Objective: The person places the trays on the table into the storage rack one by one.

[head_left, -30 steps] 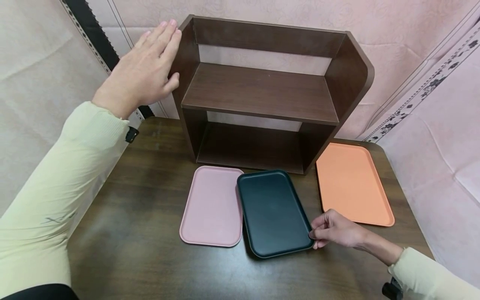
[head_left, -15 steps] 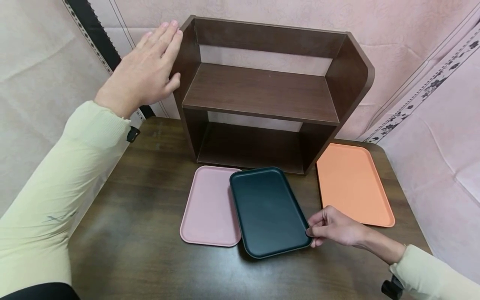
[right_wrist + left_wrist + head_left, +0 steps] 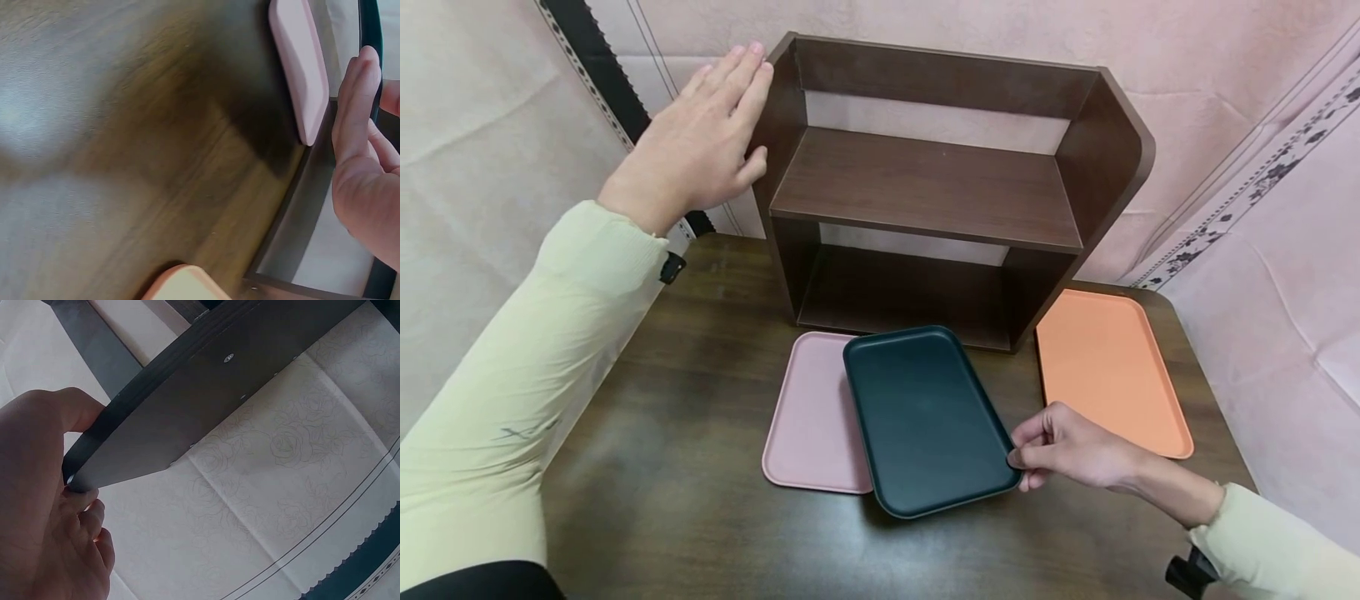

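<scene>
In the head view my right hand [image 3: 1071, 446] pinches the near right corner of a dark green tray [image 3: 928, 421]. The green tray overlaps the right part of a pink tray [image 3: 812, 417] lying on the table. Fingers of this hand [image 3: 362, 119] bracket the green tray's edge [image 3: 370, 28] in the right wrist view. With fingers extended, my left hand [image 3: 696, 142] rests against the upper left side of a dark brown two-tier shelf [image 3: 932, 187]. Its thumb and fingertips touch the side panel [image 3: 181, 406] in the left wrist view.
On the table [image 3: 700, 433] right of the shelf lies an orange tray [image 3: 1112, 371], partly behind the shelf's right panel. Pale patterned cloth [image 3: 1247, 75] covers the walls behind and at both sides.
The right hand has shifted the green tray leftward and slightly upward in view, covering more of the pink tray. The left hand keeps its place on the shelf; the view has shifted slightly.
</scene>
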Demonstrator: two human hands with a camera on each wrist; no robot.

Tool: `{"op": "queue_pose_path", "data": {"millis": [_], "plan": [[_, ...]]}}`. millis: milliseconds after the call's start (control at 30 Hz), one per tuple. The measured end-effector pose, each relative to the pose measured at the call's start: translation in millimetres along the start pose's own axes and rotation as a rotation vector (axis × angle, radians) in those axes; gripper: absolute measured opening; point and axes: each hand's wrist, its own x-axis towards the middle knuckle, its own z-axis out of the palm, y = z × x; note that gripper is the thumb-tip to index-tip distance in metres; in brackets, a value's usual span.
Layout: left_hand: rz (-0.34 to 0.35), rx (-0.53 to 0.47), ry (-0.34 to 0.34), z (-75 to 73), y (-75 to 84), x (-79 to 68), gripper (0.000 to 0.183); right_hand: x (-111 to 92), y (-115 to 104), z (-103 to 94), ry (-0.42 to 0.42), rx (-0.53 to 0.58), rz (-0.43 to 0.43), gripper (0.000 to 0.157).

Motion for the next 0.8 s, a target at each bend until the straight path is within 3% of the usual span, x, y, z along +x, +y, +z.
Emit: {"op": "queue_pose_path", "data": {"millis": [800], "plan": [[-0.016,0.026,-0.010,-0.4,1.9,-0.2,0.077,-9,-92,-2.6,0.010,-0.044,-0.040,0.018]]}}
